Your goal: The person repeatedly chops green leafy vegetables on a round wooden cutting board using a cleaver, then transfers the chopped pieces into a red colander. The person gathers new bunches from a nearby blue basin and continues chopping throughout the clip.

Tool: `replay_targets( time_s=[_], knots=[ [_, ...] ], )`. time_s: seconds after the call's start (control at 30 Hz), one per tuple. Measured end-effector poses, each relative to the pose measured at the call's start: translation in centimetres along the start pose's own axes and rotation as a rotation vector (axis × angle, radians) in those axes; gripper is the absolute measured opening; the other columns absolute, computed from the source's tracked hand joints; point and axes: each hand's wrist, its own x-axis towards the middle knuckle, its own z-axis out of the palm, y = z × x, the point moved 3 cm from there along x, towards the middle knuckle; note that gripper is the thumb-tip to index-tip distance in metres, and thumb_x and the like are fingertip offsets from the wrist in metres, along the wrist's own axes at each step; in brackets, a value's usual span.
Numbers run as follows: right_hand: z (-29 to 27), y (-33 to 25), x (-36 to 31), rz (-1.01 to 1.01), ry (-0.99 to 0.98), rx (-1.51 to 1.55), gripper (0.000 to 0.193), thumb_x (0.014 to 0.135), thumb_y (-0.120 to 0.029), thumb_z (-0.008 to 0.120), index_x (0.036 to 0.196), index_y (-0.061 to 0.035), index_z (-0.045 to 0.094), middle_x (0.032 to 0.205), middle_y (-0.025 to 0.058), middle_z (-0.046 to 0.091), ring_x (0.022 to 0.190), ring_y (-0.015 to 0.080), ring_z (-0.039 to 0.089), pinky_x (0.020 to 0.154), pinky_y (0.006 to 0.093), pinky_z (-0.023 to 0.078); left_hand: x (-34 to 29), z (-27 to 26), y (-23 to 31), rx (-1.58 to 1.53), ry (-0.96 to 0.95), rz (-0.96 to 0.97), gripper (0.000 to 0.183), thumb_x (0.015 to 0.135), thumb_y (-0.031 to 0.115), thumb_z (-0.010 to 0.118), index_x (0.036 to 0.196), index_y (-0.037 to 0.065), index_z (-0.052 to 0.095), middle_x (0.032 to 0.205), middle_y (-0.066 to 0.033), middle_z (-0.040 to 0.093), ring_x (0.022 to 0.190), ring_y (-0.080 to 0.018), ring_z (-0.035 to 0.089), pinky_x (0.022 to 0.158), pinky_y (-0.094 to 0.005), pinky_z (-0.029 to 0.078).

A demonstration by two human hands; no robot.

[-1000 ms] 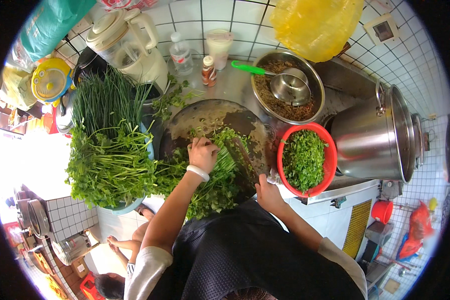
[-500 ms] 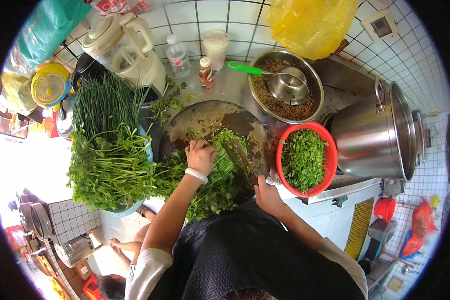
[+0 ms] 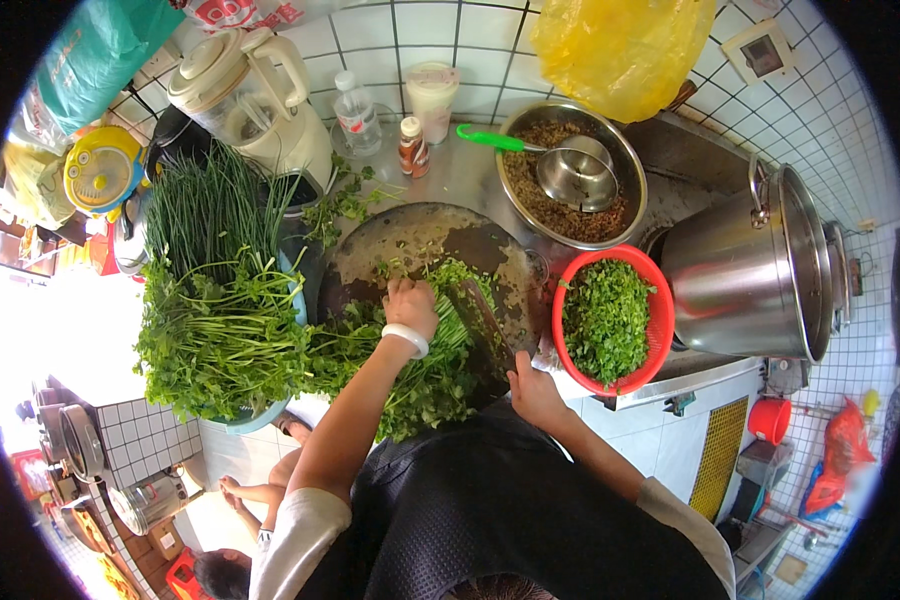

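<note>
A bunch of leafy green herbs (image 3: 425, 385) with long pale stems lies across a round, worn chopping board (image 3: 375, 245). My left hand (image 3: 412, 305), a white bangle at its wrist, presses down on the stems with curled fingers; the fingertips are partly hidden. To its right, my right hand (image 3: 538, 392) is closed round the handle of a cleaver. The cleaver's dark blade (image 3: 485, 320) points away from me, alongside the stems. Chopped green bits (image 3: 455, 272) lie by the blade's far end.
Right of the board sits a red basket (image 3: 667, 300) of chopped greens. Behind it are a steel bowl (image 3: 642, 190) with brown filling and a ladle (image 3: 578, 175); a large steel pot (image 3: 735, 275) stands further right. More herbs and chives (image 3: 205, 215) fill a blue basin (image 3: 260, 415) at left.
My left hand has shifted slightly to the right over the stems, toward the blade. My right hand and the cleaver look about the same.
</note>
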Motion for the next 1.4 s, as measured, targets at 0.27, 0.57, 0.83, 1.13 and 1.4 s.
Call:
replay_targets(
  time_s=[0.27,0.57,0.83,1.13,1.4],
  knots=[
    [-0.2,-0.1,-0.2,-0.005,-0.022,0.011,0.023,0.088,-0.008,0.053,0.099,0.0003,0.035,0.057,0.0249,0.052,0.055,0.0452,0.055,0.046,0.0526,0.042,4.8,-5.8,-4.5,-0.625,-0.244,-0.302,0.016,0.08,0.017,0.066,0.088,0.004,0.07,0.075,-0.0131,0.066,0.071,-0.0228,0.064,0.068,-0.0332,0.049],
    [-1.2,-0.2,0.0,-0.075,0.046,0.038,0.02,0.089,-0.01,0.049,0.101,-0.0018,0.036,0.055,0.0246,0.052,0.053,0.0452,0.055,0.046,0.0531,0.042,13.3,-10.9,-6.5,0.485,0.024,-0.053,0.046,0.081,0.03,0.066,0.119,0.006,0.056,0.135,-0.0193,0.041,0.117,-0.0342,0.046,0.094,-0.0422,0.042],
    [-0.9,-0.1,-0.4,-0.047,0.029,0.047,0.02,0.089,-0.01,0.05,0.101,-0.0016,0.036,0.056,0.0248,0.053,0.053,0.0456,0.055,0.048,0.0536,0.043,13.6,-8.6,-11.1,-1.259,-0.349,-0.748,0.035,0.09,0.017,0.054,0.122,0.003,0.055,0.114,-0.0107,0.062,0.077,-0.0171,0.061,0.063,-0.027,0.051],
    [-0.7,-0.1,-0.7,-0.055,0.046,0.045,0.02,0.089,-0.012,0.051,0.098,-0.0013,0.037,0.056,0.0254,0.053,0.054,0.0455,0.055,0.048,0.0531,0.043,13.3,-6.4,-12.6,-1.272,-0.218,-0.967,0.044,0.086,0.045,0.058,0.079,0.002,0.051,0.086,-0.013,0.064,0.068,-0.0192,0.057,0.058,-0.0326,0.047],
    [-3.4,-1.5,-1.1,-0.123,0.119,-0.018,0.021,0.089,-0.012,0.051,0.1,-0.0019,0.038,0.063,0.025,0.056,0.056,0.0451,0.056,0.05,0.0527,0.044,5.0,-5.3,-3.1,-0.063,-0.995,-0.101,0.121,0.069,0.081,0.047,0.142,-0.01,0.016,0.145,-0.0306,0.024,0.136,-0.0359,0.027,0.111,-0.041,0.025]
  ],
)
